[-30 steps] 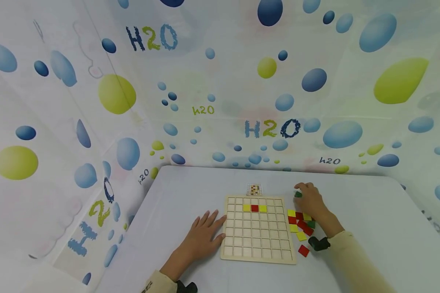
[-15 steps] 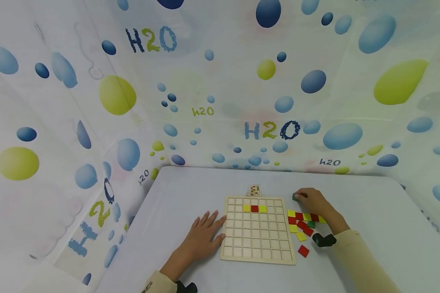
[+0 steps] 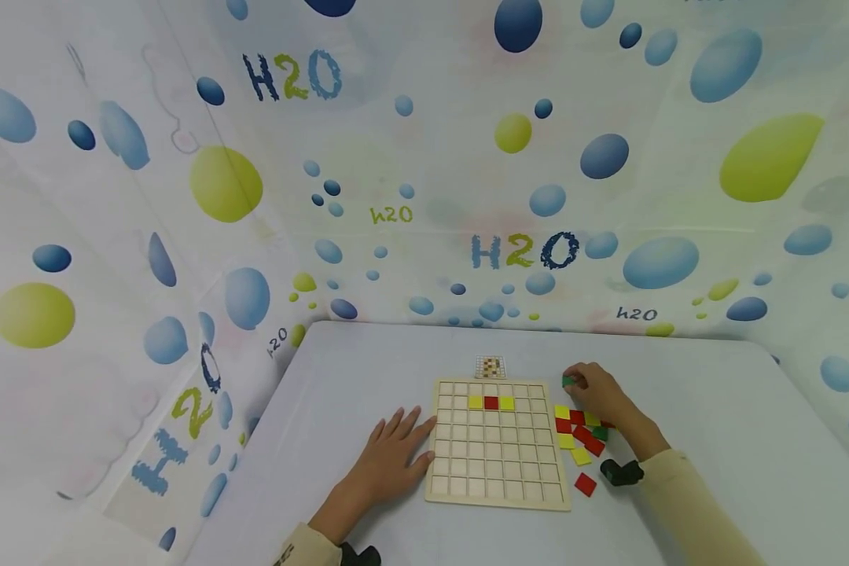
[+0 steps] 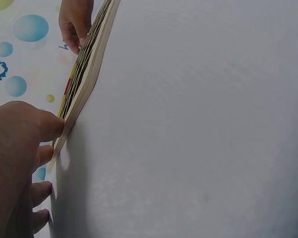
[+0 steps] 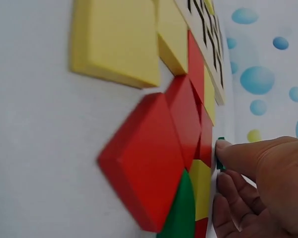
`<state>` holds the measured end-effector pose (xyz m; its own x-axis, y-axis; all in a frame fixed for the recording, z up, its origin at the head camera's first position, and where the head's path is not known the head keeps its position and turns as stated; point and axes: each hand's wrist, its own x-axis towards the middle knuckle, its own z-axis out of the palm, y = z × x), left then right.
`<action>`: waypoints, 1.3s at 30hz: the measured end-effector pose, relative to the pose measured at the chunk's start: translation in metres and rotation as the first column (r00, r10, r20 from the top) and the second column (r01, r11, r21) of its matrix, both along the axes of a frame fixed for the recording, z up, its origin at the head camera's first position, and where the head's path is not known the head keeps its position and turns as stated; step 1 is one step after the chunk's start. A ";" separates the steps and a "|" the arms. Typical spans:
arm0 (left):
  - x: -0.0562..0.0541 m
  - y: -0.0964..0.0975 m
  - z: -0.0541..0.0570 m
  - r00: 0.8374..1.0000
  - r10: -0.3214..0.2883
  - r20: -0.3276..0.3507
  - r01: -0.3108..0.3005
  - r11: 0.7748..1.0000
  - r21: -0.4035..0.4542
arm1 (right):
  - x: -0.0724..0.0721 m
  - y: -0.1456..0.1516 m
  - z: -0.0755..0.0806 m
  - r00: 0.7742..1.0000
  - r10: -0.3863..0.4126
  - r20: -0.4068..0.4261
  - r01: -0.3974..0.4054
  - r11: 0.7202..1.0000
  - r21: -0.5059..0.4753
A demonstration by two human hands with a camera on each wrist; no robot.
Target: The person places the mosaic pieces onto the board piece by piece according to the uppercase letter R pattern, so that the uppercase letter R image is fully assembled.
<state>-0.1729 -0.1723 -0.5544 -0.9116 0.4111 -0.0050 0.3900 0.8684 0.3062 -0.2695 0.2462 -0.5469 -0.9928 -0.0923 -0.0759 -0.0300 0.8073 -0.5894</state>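
Observation:
My left hand (image 3: pixel 387 457) lies with fingers spread at the left edge of a square wooden grid board (image 3: pixel 497 456); its thumb and index tips touch the frame. In the left wrist view the thumb (image 4: pixel 50 126) meets the board's rim. On the board, a red tile (image 3: pixel 491 403) sits between two yellow tiles in an upper row. Beyond the board's upper right corner, my right hand (image 3: pixel 600 393) pinches a small green tile (image 3: pixel 567 381) between thumb and fingers. The right wrist view shows little of that green tile (image 5: pixel 220 162) past the thumb.
Loose red, yellow and green tiles (image 3: pixel 564 425) lie along the board's right side. A single red tile (image 3: pixel 585 484) lies apart, nearer the front. A small printed pattern card (image 3: pixel 490 366) touches the board's far edge. Behind the table hangs a bubble-patterned sheet (image 3: pixel 439 141).
My right hand has lowered the green tile and shifted it slightly left, its fingers closing into a pinch. The left hand and the board have stayed put.

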 end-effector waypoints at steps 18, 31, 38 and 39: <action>0.001 0.000 0.001 1.000 -0.002 -0.002 0.002 1.000 0.003 | 0.027 -0.022 0.004 0.997 0.067 -0.041 -0.067 0.998 0.019; 0.001 0.000 0.000 1.000 -0.001 0.001 0.001 1.000 0.005 | 0.038 -0.066 0.012 0.986 0.134 -0.095 -0.132 0.991 0.025; 0.002 0.000 0.003 1.000 -0.005 0.002 0.005 1.000 0.007 | 0.040 -0.083 0.013 0.976 0.174 -0.131 -0.165 0.984 0.073; 0.003 0.000 0.004 1.000 -0.006 0.002 0.006 1.000 0.009 | 0.040 -0.085 0.013 0.978 0.170 -0.124 -0.163 0.984 0.069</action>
